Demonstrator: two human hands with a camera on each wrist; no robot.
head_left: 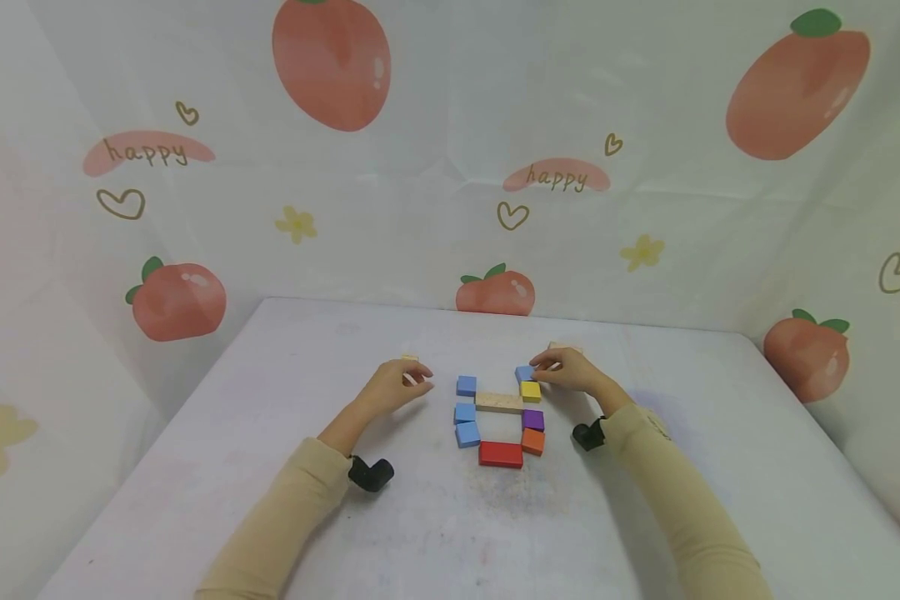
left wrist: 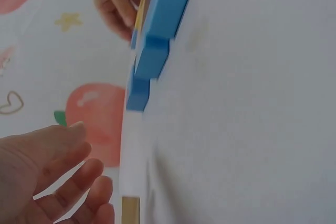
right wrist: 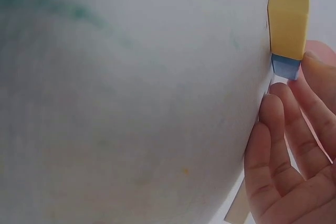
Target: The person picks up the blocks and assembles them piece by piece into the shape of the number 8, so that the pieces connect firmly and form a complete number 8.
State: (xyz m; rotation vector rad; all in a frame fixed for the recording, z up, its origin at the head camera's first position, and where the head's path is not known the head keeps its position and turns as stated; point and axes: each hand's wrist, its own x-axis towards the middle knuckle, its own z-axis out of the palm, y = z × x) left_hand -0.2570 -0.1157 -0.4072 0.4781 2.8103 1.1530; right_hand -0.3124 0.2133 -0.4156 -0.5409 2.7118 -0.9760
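At the far right of a block layout, my right hand (head_left: 566, 371) pinches a blue block (head_left: 524, 373) between thumb and index finger. In the right wrist view the thumb and index tip meet this blue block (right wrist: 286, 67), just beyond a yellow block (right wrist: 289, 19). The other right fingers are bent and hold nothing. My left hand (head_left: 393, 387) hovers left of the layout with loosely curved fingers and nothing in them. Nearest to it are a blue block (head_left: 467, 385) and a small light wooden block (head_left: 410, 357), partly hidden behind the hand.
A wooden bar (head_left: 499, 402) spans between the two block columns. Two more blue blocks form the left side; a purple block (head_left: 532, 420) and an orange block (head_left: 533, 442) form the right. A red block (head_left: 501, 454) lies in front. Another wooden piece (head_left: 565, 346) lies behind my right hand.
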